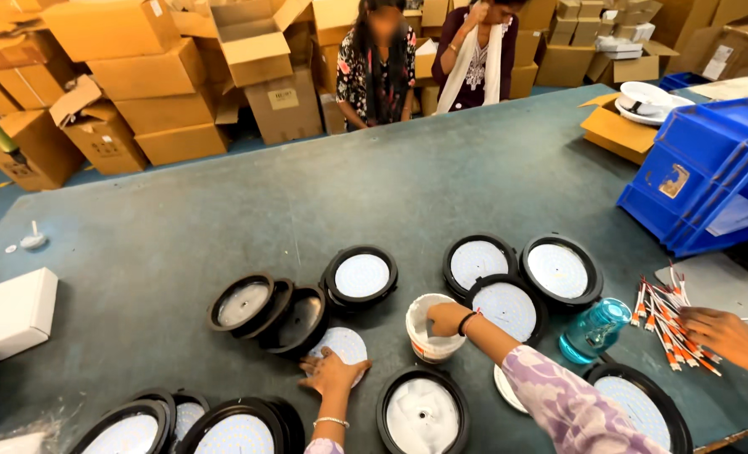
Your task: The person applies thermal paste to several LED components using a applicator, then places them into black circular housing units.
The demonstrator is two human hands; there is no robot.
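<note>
while the big grey table (180,244) holds many round black lamps, the person seems to be taking paste from the small white tub (431,332). the right hand (447,319) dips in, fingers curled. the left hand (333,371) lies flat and open on a white round light board (340,343), face up, no long side. next it likely needs a careful dab.

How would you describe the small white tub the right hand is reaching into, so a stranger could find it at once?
On the grey-green table, look along the near row of round black-rimmed lamp discs. The white tub stands among them, with the right hand at its rim. It alone is a deep cup, not flat.
</note>
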